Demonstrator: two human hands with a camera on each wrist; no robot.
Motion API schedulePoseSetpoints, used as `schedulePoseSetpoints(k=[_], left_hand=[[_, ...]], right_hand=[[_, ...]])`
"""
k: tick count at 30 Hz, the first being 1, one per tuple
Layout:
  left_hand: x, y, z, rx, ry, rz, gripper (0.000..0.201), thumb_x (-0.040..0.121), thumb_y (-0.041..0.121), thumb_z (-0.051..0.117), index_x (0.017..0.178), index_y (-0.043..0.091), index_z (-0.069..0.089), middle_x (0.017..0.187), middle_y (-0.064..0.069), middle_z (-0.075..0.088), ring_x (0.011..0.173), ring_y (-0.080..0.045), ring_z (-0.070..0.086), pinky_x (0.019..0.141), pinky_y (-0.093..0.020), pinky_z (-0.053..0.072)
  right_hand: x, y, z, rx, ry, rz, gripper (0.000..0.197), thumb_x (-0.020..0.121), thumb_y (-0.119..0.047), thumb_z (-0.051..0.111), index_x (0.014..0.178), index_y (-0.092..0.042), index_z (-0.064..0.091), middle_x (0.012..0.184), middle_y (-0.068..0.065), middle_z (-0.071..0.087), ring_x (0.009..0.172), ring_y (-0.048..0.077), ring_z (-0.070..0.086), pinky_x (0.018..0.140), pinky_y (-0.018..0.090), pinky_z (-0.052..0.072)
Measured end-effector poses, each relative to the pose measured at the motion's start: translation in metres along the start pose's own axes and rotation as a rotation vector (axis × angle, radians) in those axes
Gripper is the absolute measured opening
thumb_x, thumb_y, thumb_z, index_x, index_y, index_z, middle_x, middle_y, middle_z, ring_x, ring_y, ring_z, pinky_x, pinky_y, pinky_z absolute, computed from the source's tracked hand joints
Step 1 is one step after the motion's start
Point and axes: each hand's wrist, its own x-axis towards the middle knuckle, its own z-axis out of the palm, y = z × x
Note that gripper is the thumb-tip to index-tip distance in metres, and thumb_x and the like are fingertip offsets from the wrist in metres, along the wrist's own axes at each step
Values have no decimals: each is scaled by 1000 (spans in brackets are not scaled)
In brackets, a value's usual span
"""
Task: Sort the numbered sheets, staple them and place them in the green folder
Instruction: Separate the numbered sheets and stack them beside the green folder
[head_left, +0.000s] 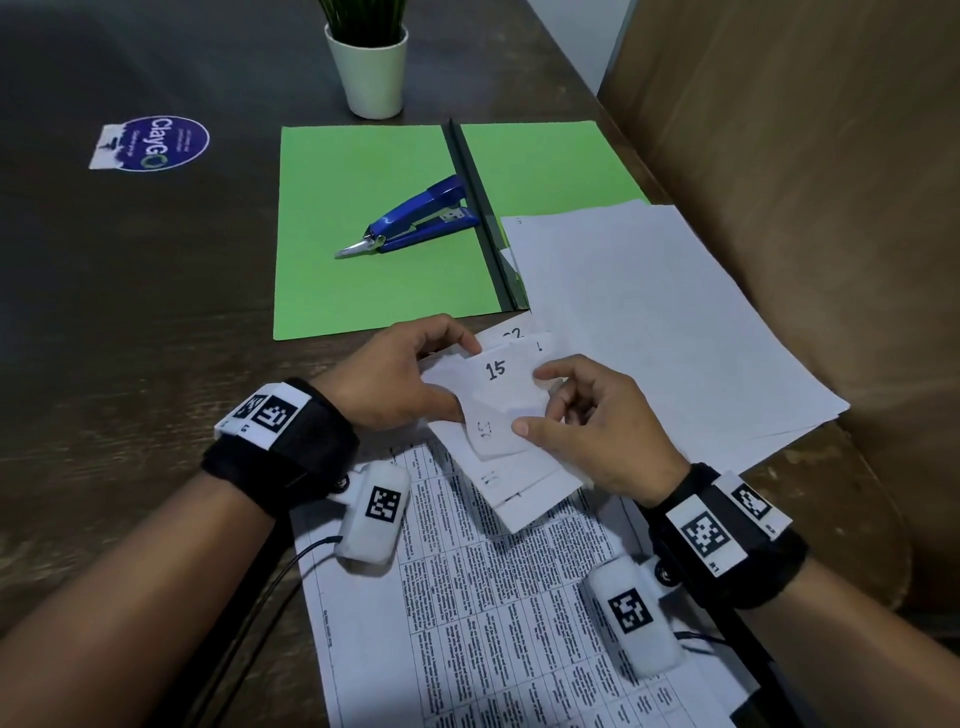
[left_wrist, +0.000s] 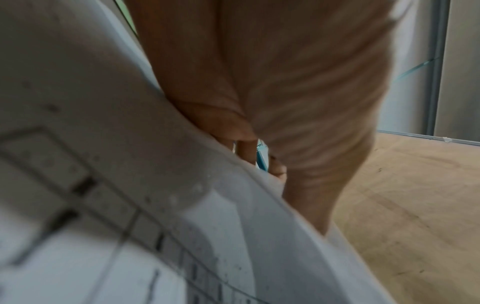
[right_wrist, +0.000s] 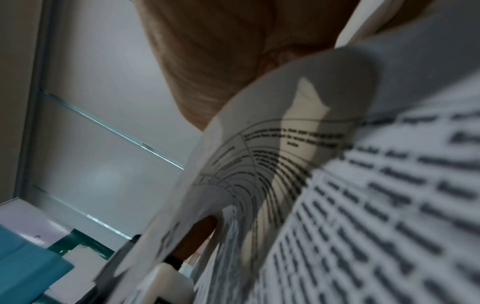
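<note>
Both hands hold a fanned bundle of numbered sheets (head_left: 506, 395) just above the table; the top sheet reads 15. My left hand (head_left: 410, 374) pinches the bundle's left edge, thumb on top. My right hand (head_left: 582, 415) pinches the right side and bends a sheet corner. The green folder (head_left: 374, 228) lies open beyond them, with a blue stapler (head_left: 415, 218) resting on its left half. In the left wrist view, my palm (left_wrist: 285, 82) sits behind a curved sheet (left_wrist: 130, 185). In the right wrist view, printed sheets (right_wrist: 337, 185) curl close to the lens.
A loose stack of blank white sheets (head_left: 654, 306) overlaps the folder's right half. A printed table page (head_left: 493, 613) lies under my wrists. A white plant pot (head_left: 373, 67) stands behind the folder. A round sticker (head_left: 156, 143) is at far left. A brown wall (head_left: 805, 156) rises at right.
</note>
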Motion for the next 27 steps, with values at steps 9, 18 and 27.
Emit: schedulePoseSetpoints(k=[9,18,27], left_hand=[[-1,0,0,-7,3,19,45,71,6,86,106,22,63,106,1,73,100,-21,69,88,-44,59],[4,-8,0,36,42,35,22,86,29,76,93,25,56,102,-4,72,93,-28,68,82,-47,56],[4,-7,3,78,30,68,27,96,41,62,90,16,70,83,0,68,75,-6,57,77,-30,46]], right_hand=[[-1,1,1,47,-15,-6,32,71,-21,89,98,-27,71,76,-3,61,64,12,48,66,33,48],[-7,-20,1,233,-125,-33,40,81,-39,76,115,-18,66,90,-6,70,81,4,63,70,19,50],[-7,-13,-5,132,-265,-12,90,59,-44,89,139,-39,47,122,2,66,106,20,68,85,39,58]])
